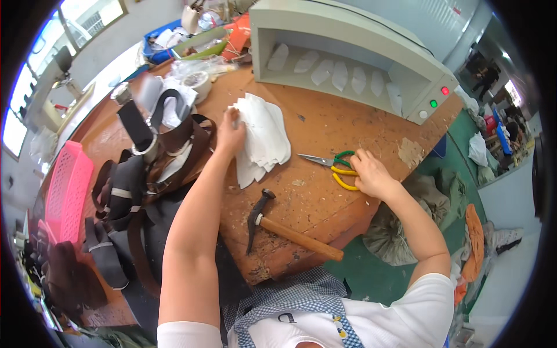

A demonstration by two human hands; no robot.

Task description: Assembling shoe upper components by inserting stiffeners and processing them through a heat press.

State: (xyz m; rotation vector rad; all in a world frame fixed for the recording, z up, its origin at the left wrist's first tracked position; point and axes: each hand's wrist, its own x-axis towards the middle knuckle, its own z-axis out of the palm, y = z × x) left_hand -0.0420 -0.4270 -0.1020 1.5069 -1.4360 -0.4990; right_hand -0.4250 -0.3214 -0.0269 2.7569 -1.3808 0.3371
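My left hand [230,134] rests on the left edge of a fanned stack of white cut pieces [264,136] lying on the brown worktable [348,127], with one piece pinched in its fingers. My right hand [371,174] lies on the table at the yellow and green handles of a pair of scissors [332,164], fingers curled over them; the blades point left toward the stack. A claw hammer [284,227] with a wooden handle lies near the table's front edge, between my arms.
A grey box machine [360,40] with red and green lights stands at the back, white pieces inside its opening. Dark brown and black leather straps [145,174] pile up at the left beside a pink basket [67,191]. Sacks and cloth lie on the green floor [377,272] at the right.
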